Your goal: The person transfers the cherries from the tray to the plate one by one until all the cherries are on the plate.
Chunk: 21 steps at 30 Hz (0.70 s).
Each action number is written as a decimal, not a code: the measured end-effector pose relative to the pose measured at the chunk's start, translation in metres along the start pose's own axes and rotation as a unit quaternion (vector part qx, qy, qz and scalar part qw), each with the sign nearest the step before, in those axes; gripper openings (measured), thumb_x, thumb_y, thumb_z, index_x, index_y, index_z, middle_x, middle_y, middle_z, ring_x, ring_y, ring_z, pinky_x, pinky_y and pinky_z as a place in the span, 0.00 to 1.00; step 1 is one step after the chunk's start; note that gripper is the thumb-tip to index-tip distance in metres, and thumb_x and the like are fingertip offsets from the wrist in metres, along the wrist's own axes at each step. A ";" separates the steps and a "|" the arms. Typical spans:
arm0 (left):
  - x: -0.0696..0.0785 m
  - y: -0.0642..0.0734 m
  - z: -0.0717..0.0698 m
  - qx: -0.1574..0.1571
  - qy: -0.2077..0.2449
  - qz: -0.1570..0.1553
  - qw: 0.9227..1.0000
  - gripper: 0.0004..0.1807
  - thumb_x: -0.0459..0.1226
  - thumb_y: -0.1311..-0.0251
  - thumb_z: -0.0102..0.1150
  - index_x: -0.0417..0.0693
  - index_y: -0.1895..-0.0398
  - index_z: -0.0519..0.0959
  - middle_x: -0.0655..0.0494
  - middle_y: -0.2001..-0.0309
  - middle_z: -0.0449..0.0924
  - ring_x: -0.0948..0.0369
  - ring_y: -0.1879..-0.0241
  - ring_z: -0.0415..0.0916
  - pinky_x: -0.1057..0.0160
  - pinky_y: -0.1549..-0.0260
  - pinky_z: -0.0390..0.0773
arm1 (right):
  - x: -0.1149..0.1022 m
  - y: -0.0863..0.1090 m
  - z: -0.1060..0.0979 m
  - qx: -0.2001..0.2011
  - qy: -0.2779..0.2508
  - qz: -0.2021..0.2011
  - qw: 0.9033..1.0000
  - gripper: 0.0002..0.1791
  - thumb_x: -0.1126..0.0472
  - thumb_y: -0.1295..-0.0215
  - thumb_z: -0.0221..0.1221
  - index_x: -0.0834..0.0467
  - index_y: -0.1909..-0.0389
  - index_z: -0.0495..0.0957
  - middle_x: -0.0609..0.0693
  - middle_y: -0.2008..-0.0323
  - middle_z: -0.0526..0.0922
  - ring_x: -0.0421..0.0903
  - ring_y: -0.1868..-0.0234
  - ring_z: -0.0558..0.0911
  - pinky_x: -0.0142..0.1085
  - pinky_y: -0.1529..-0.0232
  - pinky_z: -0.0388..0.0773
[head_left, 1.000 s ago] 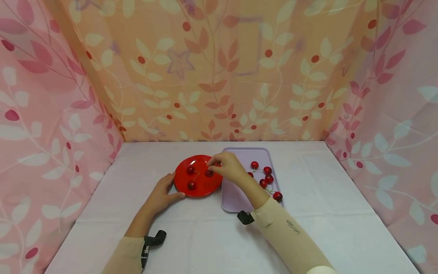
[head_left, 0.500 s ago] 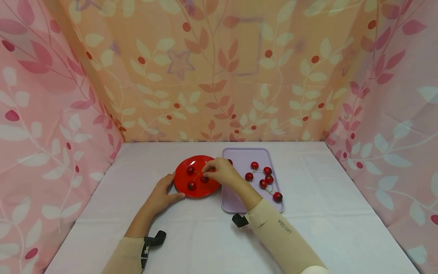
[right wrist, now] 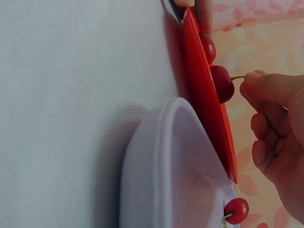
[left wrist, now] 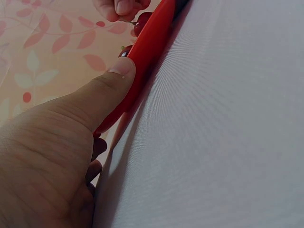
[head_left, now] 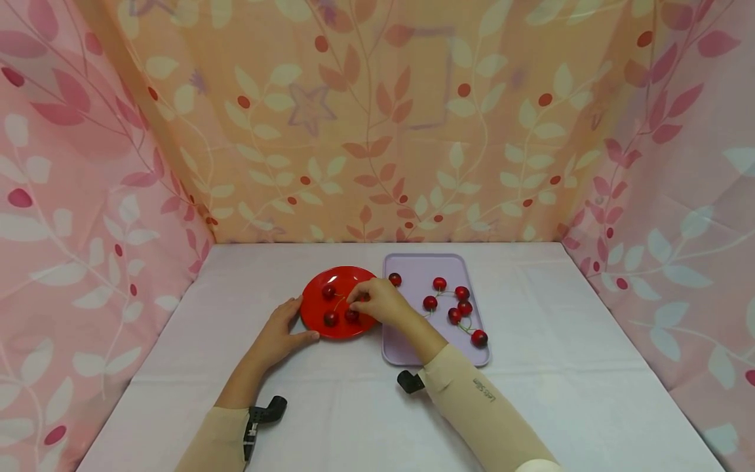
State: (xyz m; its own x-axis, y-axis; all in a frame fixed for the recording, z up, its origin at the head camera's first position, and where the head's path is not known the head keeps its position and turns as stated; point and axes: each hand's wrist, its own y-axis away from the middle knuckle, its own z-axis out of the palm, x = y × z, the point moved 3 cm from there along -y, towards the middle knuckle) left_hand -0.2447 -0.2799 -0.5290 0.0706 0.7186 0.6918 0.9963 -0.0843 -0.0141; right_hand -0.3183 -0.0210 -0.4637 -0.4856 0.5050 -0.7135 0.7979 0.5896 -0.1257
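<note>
The left hand [head_left: 280, 337] holds the near left rim of a red plate [head_left: 348, 333], its thumb [left wrist: 107, 88] lying on the rim in the left wrist view. Over the plate's right side, the right hand [head_left: 380, 303] pinches the thin stem of a dark red cherry [right wrist: 222, 84] between thumb and forefinger. That cherry sits low, right at the plate's surface. Two other cherries, one at the upper left [head_left: 328, 292] and one nearer the front [head_left: 331, 318], lie on the plate with a green stem. The right hand covers part of the plate's right rim.
A pale purple tray [head_left: 407, 354] stands right beside the plate, under the right forearm. Several cherries with stems lie on it, one cherry [head_left: 394, 280] at its upper left. White cloth [head_left: 330, 406] covers the table, and patterned curtains [head_left: 377, 164] enclose the back and sides.
The right hand has moved a little left and down over the plate with the cherry. Cherries on the tray's left side have come into view. The left hand stays put.
</note>
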 end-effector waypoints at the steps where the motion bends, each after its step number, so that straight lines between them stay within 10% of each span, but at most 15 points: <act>1: 0.000 0.000 0.000 0.000 -0.001 0.000 1.000 0.60 0.65 0.50 0.71 0.55 0.17 0.53 0.48 0.19 0.54 0.44 0.19 0.46 0.32 0.30 0.59 | 0.001 -0.001 0.000 0.003 0.001 0.002 1.000 0.06 0.60 0.35 0.70 0.54 0.59 0.89 0.36 0.67 0.87 0.41 0.55 0.80 0.35 0.51 0.80; 21: 0.004 0.001 -0.002 0.009 0.000 0.021 1.000 0.60 0.63 0.49 0.73 0.49 0.18 0.55 0.44 0.20 0.55 0.42 0.20 0.48 0.33 0.29 0.59 | -0.006 -0.003 -0.018 0.032 0.128 -0.022 0.991 0.08 0.58 0.34 0.69 0.47 0.56 0.89 0.40 0.59 0.88 0.43 0.51 0.77 0.39 0.45 0.78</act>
State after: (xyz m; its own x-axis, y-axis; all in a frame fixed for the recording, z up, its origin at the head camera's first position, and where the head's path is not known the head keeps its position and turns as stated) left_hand -0.2433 -0.2785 -0.5255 0.1131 0.7150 0.6899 0.9931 -0.1020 -0.0571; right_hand -0.3243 -0.0142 -0.4469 -0.5887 0.6280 -0.5090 0.7908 0.5780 -0.2016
